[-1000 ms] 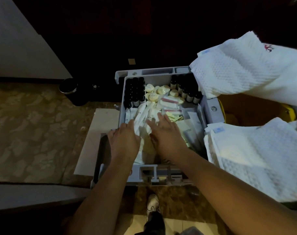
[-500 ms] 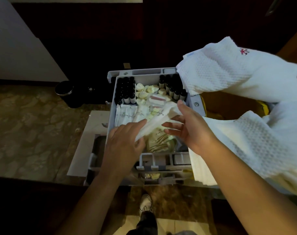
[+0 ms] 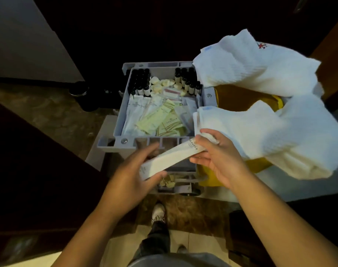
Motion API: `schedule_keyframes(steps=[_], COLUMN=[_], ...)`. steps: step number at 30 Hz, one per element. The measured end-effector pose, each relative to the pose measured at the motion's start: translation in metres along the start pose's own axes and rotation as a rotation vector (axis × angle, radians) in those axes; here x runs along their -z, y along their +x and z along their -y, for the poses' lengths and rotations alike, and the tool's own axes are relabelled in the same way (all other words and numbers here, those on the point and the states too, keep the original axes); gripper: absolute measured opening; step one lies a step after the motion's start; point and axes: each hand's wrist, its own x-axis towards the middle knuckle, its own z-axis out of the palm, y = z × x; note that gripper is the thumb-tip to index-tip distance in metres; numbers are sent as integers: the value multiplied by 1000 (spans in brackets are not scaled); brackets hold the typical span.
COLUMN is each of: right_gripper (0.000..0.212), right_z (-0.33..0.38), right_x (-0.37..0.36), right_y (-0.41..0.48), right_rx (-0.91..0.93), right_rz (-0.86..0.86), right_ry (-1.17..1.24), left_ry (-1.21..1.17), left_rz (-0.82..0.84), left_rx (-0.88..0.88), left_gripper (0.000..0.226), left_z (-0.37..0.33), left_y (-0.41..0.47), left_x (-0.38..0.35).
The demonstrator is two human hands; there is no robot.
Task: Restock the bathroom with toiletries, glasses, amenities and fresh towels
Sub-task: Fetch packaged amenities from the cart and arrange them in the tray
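Observation:
A long white amenity packet (image 3: 172,160) is stretched between my two hands, just in front of the grey cart tray (image 3: 125,140). My left hand (image 3: 133,176) grips its lower left end and my right hand (image 3: 214,157) pinches its upper right end. Inside the tray stand small dark bottles (image 3: 140,83) at the back left and more dark bottles (image 3: 187,80) at the back right, with round soaps (image 3: 160,84) between them. White sachets (image 3: 137,110) and pale green packets (image 3: 164,120) fill the tray's front. Folded white towels (image 3: 255,64) lie at the right.
A second white towel (image 3: 270,132) drapes over a yellow bag (image 3: 241,93) right of the tray. A small dark bin (image 3: 79,92) stands on the marble floor at the left. A lower cart shelf (image 3: 174,182) holds more packets. My shoe (image 3: 158,211) is below the cart.
Both hands have come out of the tray toward me, carrying the white packet. One second ago they were pressed down among the sachets; the packet now hangs in front of the tray's near edge.

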Motion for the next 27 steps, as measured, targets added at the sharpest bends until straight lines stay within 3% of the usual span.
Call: schedule_keyframes(steps=[3, 6, 10, 15, 20, 27], right_gripper=[28, 26, 34, 31, 53, 49], right_z=[-14, -29, -50, -70, -83, -101], right_x=[12, 18, 17, 11, 0, -32], right_y=[-24, -46, -71, -90, -104, -116], right_rx=[2, -8, -36, -92, -223, -354], right_rz=[-17, 17, 88, 222, 428, 571], right_ry=[22, 18, 24, 22, 14, 1], left_ry=[-302, -403, -535, -545, -577, -596], left_rz=[-1, -36, -136, -196, -307, -385], left_rx=[250, 337, 434, 490, 565, 631], left_gripper=[48, 28, 18, 16, 18, 19], left_z=[-5, -10, -16, -15, -7, 7], left_y=[-30, -61, -103, -153, -193, -246], left_x=[1, -4, -11, -11, -2, 13])
